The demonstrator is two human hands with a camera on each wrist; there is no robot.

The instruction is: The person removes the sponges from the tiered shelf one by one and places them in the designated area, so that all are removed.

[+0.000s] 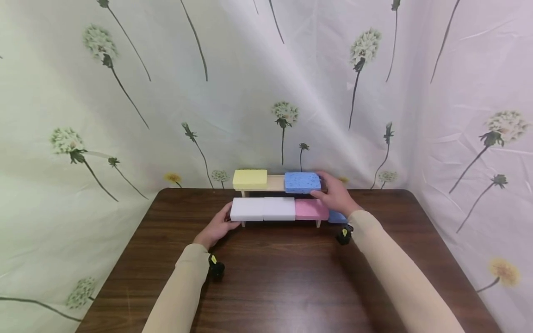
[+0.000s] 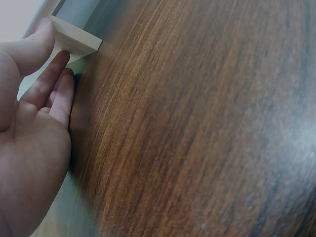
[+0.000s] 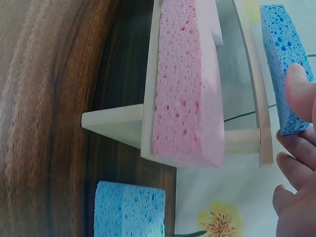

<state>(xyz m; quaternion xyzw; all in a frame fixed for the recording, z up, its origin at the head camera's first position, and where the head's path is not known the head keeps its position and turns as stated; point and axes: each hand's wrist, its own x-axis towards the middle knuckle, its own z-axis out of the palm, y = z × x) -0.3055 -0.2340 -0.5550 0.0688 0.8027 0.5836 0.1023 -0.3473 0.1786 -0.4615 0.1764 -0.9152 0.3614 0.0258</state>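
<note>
A two-tier pale wooden rack stands at the back of the table. My right hand pinches a blue sponge at the right part of the upper tier, thumb in front and fingers behind. At the rack's left end, my left hand grips with the thumb against a wooden leg and the fingers beside it. Along the lower tier lie two white sponges and a pink sponge, side by side. A yellow sponge lies at the left of the upper tier.
Another blue sponge is on the table, right of the rack's lower tier and partly hidden by my right arm in the head view. Behind the dark wooden table hangs a dandelion-print cloth, close to the rack's back.
</note>
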